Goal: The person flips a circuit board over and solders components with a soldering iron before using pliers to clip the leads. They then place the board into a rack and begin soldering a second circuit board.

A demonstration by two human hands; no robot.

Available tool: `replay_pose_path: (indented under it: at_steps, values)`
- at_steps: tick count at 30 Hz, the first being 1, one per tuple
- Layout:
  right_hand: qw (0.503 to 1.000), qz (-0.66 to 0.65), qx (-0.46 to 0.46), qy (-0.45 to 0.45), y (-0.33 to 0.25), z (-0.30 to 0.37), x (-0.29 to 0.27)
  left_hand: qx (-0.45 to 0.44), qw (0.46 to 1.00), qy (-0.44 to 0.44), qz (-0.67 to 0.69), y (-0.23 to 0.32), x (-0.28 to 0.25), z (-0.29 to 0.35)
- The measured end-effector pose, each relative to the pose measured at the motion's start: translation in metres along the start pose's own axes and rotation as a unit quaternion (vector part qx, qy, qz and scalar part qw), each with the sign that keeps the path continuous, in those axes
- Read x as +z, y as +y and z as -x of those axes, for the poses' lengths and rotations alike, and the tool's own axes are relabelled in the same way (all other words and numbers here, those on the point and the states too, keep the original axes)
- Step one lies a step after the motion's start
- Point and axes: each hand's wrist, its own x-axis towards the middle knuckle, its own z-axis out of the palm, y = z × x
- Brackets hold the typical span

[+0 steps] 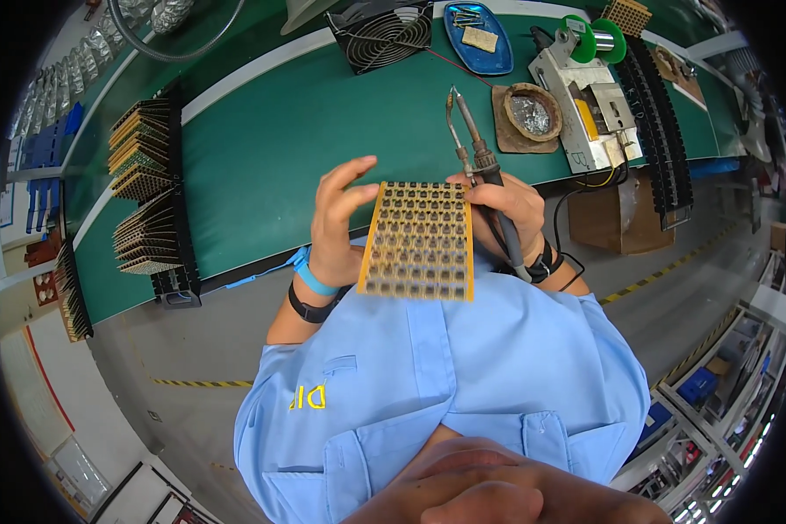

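Left hand (334, 214): one finger is standing off, slightly bent, pointing inward; the digit nearer the body is meeting the left edge of the component panel (417, 240) by its far corner. Hidden fingers: cannot tell whether they are gripping. Right hand (524, 205): fingers are clasping the soldering iron (509, 231) by its dark handle, tip pointing away from the body, while a digit is touching the panel's far right corner. Panel is sitting between both hands, tilted, before the blue shirt (515, 349). Blue wristband (313, 278) is circling the left wrist, forearm angling inward; black band (546, 263) is circling the right. Farther out, green bench (262, 148) is bearing a round bowl (550, 122), blue tray (495, 61) and black fan (384, 39); rack of panels (144, 175) is standing at left
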Motion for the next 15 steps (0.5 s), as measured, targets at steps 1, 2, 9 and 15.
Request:
replay_pose_path:
  at_steps: [1,2,9,15]
  values:
    - [1.0,0.01,0.008,0.002,0.001,0.0,0.0,0.042,0.999,0.005,-0.03,0.0,-0.001,-0.003]
    - [1.0,0.01,0.008,0.004,0.002,0.0,0.001,0.043,0.999,0.003,-0.031,0.001,-0.007,-0.003]
    - [0.996,-0.076,0.036,0.022,-0.003,-0.003,0.0,-0.035,0.992,0.004,0.125,-0.01,-0.023,0.022]
    - [0.973,-0.191,0.131,0.003,0.0,0.003,0.007,-0.155,0.865,-0.024,0.477,-0.015,-0.003,0.025]
